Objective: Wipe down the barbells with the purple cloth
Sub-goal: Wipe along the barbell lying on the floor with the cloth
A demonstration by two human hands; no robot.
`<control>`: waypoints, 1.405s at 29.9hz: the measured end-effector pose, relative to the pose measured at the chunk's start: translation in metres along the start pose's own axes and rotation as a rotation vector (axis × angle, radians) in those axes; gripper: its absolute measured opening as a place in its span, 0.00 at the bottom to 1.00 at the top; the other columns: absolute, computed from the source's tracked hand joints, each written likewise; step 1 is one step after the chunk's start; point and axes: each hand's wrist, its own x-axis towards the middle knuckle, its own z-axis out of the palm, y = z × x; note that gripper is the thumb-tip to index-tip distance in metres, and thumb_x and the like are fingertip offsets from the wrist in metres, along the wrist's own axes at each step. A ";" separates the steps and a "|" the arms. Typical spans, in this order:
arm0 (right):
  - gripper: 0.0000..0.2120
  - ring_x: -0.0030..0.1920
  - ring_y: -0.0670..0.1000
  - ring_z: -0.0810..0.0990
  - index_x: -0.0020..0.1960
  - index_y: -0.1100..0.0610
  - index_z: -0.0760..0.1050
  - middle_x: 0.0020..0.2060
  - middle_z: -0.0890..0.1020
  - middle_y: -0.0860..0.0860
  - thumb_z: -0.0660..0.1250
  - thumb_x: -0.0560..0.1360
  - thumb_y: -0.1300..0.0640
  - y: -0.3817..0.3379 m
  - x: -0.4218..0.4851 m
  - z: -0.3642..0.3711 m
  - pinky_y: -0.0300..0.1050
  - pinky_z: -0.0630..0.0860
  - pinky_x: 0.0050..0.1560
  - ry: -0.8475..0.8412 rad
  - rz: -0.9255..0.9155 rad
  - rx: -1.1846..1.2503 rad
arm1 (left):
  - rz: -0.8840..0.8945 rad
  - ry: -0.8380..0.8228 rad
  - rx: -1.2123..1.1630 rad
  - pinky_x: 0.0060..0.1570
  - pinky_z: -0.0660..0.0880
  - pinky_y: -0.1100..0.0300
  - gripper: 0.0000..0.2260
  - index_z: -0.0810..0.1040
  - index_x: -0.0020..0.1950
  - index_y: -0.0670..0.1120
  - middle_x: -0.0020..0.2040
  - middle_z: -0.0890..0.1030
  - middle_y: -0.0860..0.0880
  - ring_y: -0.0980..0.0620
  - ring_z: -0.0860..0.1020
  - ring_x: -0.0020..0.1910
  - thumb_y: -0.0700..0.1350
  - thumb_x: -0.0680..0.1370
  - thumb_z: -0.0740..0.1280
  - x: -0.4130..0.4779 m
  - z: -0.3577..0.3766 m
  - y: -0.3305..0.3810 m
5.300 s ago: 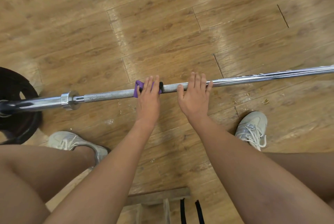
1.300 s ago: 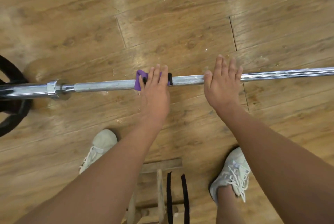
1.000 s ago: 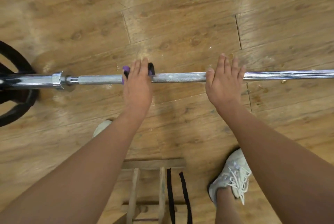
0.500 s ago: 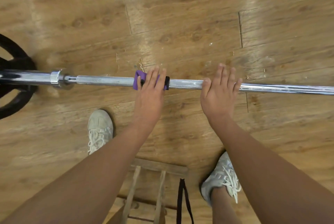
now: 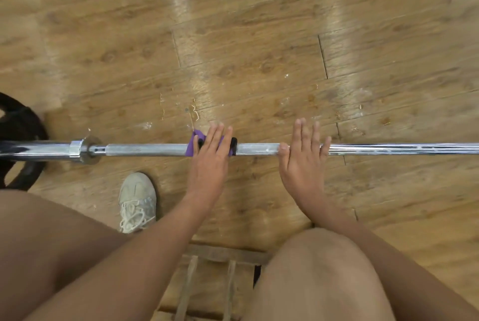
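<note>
Purple cloth lies under straight left fingers on the barbell.

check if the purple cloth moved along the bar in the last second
Yes. The purple cloth under the left hand has slid right along the barbell, away from the collar and nearer the right hand.

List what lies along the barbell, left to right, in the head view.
black weight plate → barbell sleeve → collar → purple cloth, pressed on the bar under the left hand → right hand resting on the bar → bare shaft
</note>
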 end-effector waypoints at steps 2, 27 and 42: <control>0.30 0.82 0.54 0.45 0.83 0.57 0.50 0.82 0.54 0.51 0.42 0.85 0.43 0.007 -0.003 0.002 0.58 0.38 0.80 0.005 -0.095 -0.017 | -0.017 0.056 -0.035 0.75 0.55 0.39 0.29 0.63 0.79 0.44 0.79 0.64 0.44 0.46 0.58 0.80 0.34 0.79 0.64 -0.006 0.008 0.002; 0.31 0.81 0.58 0.52 0.81 0.59 0.55 0.79 0.64 0.54 0.45 0.83 0.44 0.020 0.020 -0.008 0.62 0.49 0.78 -0.008 -0.215 -0.001 | -0.043 0.082 -0.066 0.76 0.51 0.39 0.29 0.63 0.79 0.43 0.80 0.61 0.42 0.44 0.55 0.81 0.32 0.78 0.63 0.004 0.007 0.020; 0.27 0.81 0.55 0.51 0.81 0.57 0.56 0.79 0.63 0.51 0.49 0.85 0.47 0.022 0.043 -0.001 0.57 0.46 0.79 0.106 -0.229 0.005 | -0.060 0.245 -0.042 0.76 0.50 0.41 0.30 0.65 0.78 0.43 0.79 0.65 0.43 0.45 0.60 0.79 0.34 0.76 0.63 0.028 0.018 0.020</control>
